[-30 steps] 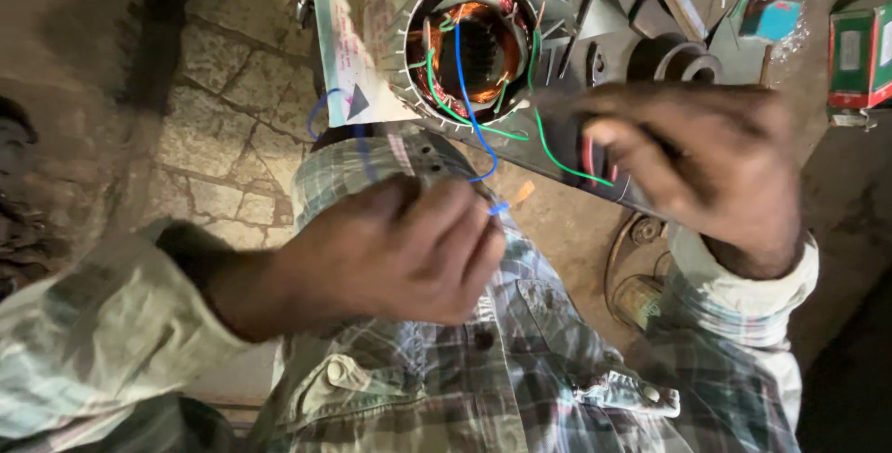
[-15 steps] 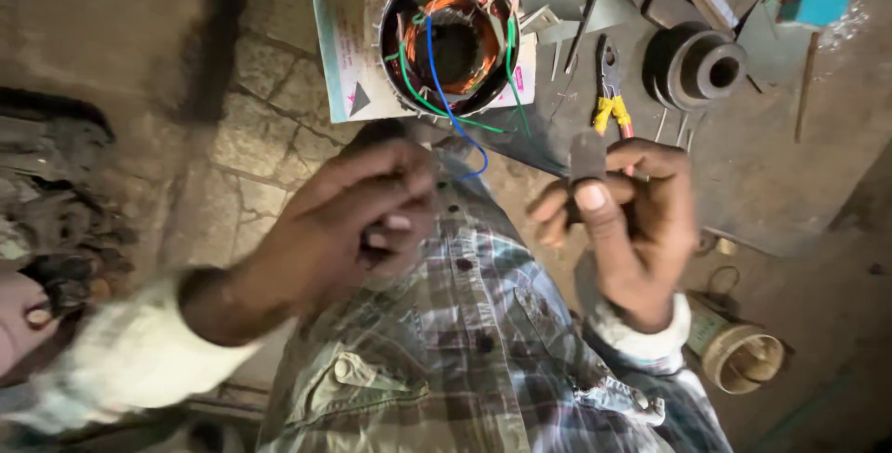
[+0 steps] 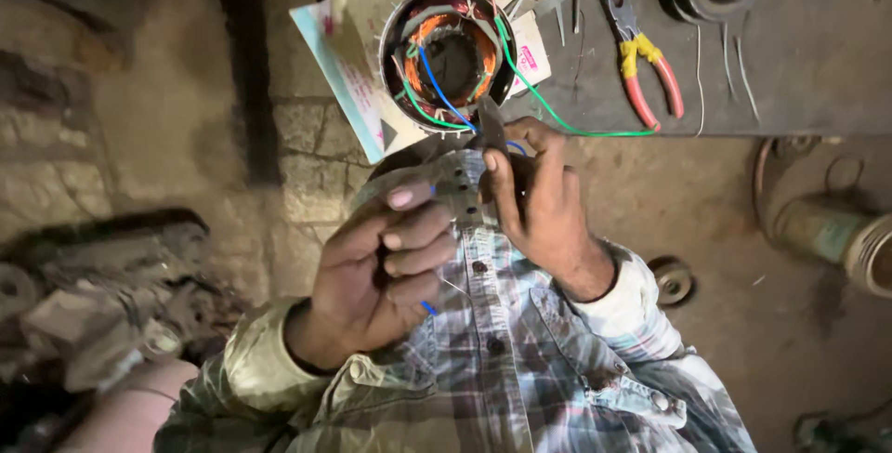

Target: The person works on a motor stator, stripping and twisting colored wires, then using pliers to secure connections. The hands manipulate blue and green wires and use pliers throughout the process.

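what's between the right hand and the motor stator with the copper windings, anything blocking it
Nothing visible blocks it. The right hand sits just below the motor stator, gripping a dark tool whose tip points up at the stator's rim. Only the blue wire and green wire run out of the stator toward the hand.

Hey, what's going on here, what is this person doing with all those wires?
A person in a plaid shirt is working on the leads of a motor stator with copper windings, which sits on a paper sheet at the bench edge. The right hand pinches a small dark tool against the blue wire, with a green wire trailing past. The left hand is curled shut around the wire's lower end. Red-and-yellow pliers lie unused on the bench.
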Action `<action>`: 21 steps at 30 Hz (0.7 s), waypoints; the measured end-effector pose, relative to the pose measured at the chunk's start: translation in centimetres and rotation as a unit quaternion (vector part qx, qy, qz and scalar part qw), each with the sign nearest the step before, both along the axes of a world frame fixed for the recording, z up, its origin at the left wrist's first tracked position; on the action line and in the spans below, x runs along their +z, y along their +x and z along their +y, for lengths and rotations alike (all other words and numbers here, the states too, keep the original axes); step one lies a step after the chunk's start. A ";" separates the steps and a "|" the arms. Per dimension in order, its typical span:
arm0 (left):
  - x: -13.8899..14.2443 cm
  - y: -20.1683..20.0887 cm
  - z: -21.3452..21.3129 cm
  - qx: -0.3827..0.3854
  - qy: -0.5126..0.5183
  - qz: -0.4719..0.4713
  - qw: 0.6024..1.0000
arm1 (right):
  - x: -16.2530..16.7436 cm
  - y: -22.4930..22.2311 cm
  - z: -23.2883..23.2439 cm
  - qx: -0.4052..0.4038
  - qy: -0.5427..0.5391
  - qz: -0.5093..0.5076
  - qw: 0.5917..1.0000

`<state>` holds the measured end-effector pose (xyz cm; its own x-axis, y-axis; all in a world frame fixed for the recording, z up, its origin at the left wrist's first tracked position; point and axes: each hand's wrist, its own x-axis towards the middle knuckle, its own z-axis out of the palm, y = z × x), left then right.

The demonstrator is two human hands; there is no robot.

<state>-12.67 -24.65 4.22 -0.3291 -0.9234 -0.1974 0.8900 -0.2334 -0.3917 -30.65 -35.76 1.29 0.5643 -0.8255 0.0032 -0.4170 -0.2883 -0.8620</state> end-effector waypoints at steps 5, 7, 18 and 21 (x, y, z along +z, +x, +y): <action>-0.5 2.7 -0.3 -0.089 -0.021 0.029 0.995 | -0.1 1.8 2.0 -0.060 -0.053 0.050 0.996; -0.7 3.6 -0.6 -0.122 -0.036 0.033 0.991 | -0.1 2.4 2.6 -0.081 -0.087 0.045 0.992; -0.5 3.9 -0.4 -0.137 -0.022 0.018 0.990 | 1.1 2.3 2.6 -0.041 -0.084 0.009 0.996; -0.3 3.7 -0.2 -0.126 -0.010 -0.003 0.992 | 1.5 2.1 2.2 0.005 -0.101 -0.009 0.995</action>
